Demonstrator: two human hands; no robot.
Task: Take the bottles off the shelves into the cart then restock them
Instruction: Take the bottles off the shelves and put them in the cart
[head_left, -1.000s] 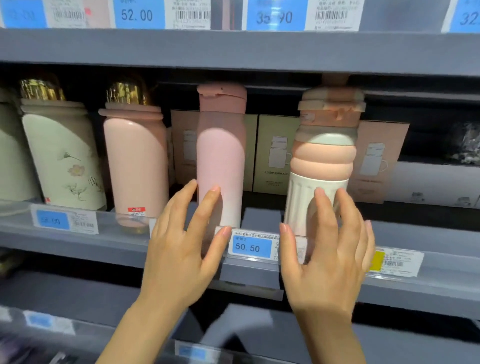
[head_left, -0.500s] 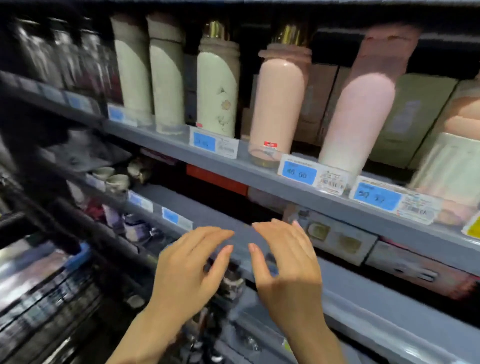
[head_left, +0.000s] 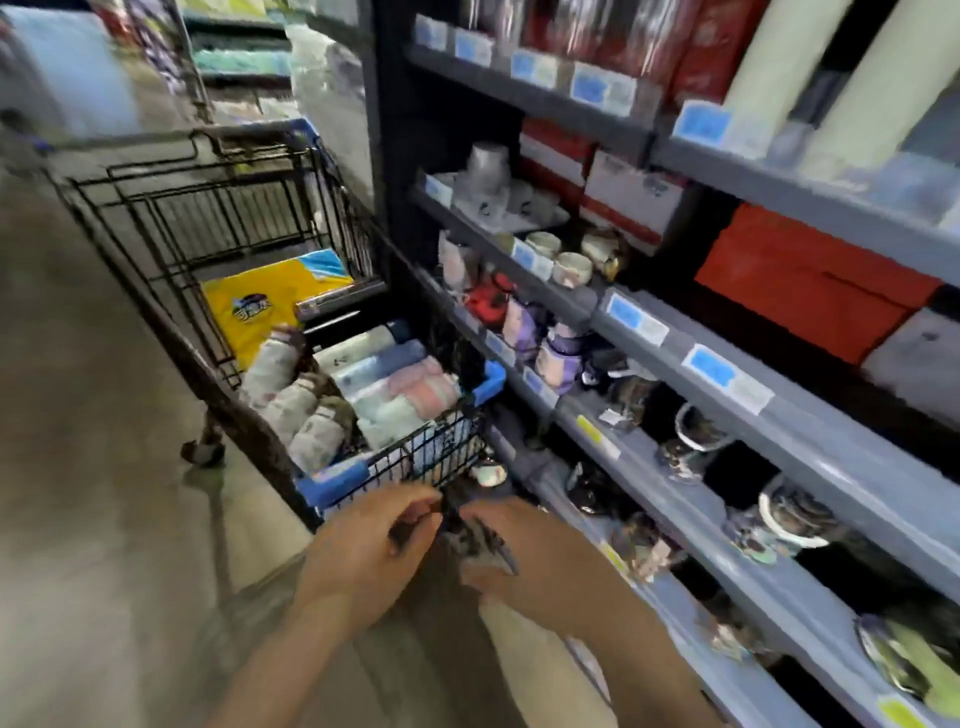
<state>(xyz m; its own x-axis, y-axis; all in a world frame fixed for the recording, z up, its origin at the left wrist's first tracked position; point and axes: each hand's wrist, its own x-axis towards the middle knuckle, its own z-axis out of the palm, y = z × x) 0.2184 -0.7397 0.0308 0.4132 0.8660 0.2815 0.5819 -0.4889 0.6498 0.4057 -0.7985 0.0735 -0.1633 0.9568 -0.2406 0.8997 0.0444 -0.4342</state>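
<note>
Left hand and right hand close together, fingers curled, grasp not clear from blur, cart just above them, several bottles lying inside, count unclear

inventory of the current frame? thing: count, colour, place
cart: one, black wire with blue corners, left of the shelves
bottles: several, pale, lying in the cart's near end; count unclear
yellow pack: one, yellow and blue, deeper in the cart
shelves: several tiers, grey, right side
mugs: several, mixed colours, on middle and lower shelves
red box: one, right, under the top tier
left hand: curled, at the cart's near edge
right hand: beside the left; grip blurred
</note>
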